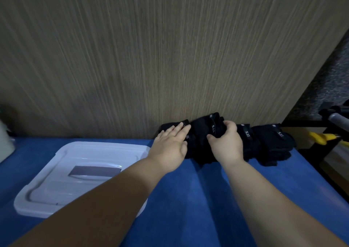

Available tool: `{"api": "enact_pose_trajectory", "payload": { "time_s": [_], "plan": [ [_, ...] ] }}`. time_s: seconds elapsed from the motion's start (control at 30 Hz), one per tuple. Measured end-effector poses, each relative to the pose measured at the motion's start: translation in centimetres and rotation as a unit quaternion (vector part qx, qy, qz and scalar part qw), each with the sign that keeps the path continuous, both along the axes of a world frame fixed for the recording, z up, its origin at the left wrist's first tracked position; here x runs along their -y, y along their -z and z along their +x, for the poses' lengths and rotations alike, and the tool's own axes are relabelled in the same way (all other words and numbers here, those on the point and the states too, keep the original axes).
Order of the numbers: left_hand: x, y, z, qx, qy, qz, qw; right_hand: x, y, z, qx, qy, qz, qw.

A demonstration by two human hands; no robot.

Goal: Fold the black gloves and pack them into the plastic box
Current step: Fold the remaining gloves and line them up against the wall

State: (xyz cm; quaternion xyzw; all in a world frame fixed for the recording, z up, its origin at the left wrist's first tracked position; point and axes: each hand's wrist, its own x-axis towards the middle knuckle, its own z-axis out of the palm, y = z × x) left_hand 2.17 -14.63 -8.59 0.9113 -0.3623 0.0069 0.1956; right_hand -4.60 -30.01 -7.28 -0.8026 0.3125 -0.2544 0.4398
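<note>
Black glove (204,133) is gripped by right hand (227,143), fingers curled over its far edge. Left hand (170,144) is laid flat, fingers straight, on neighbouring glove (174,124). Glove pile (272,144) lies right of right hand. Plastic box (105,146) sits under left forearm.

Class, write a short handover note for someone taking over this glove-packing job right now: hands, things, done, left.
Left hand: flat, fingers straight on the leftmost glove.
Right hand: grips the middle glove.
Other black gloves lie to its right, along the wooden wall.
Plastic box sits left; no glove shows in it.
Done: nothing packed.
Left: fold and pack all.
</note>
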Motion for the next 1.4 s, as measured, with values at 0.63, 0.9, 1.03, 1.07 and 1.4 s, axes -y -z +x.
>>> {"api": "enact_pose_trajectory", "payload": {
  "time_s": [0.63,0.9,1.03,1.07,1.4],
  "plan": [
    [1.1,0.7,-0.1,0.050,0.018,0.087,0.995,0.8,1.3,-0.6,-0.178,-0.067,-0.301,0.935],
    [1.2,0.8,-0.1,0.041,0.019,0.103,0.994,1.8,0.9,-0.2,-0.243,-0.083,-0.355,0.899],
    [-0.2,-0.1,-1.0,0.006,0.022,0.065,0.998,1.4,0.3,-0.7,-0.173,-0.061,-0.372,0.910],
    [-1.0,-0.3,-1.4,0.005,0.018,0.050,0.999,0.9,0.1,-1.0,-0.119,-0.050,-0.385,0.914],
    [-15.5,0.3,-5.8,-0.025,-0.163,0.018,0.986,-12.1,-0.3,-1.8,0.078,-0.244,-0.294,0.921]
  ]
}}
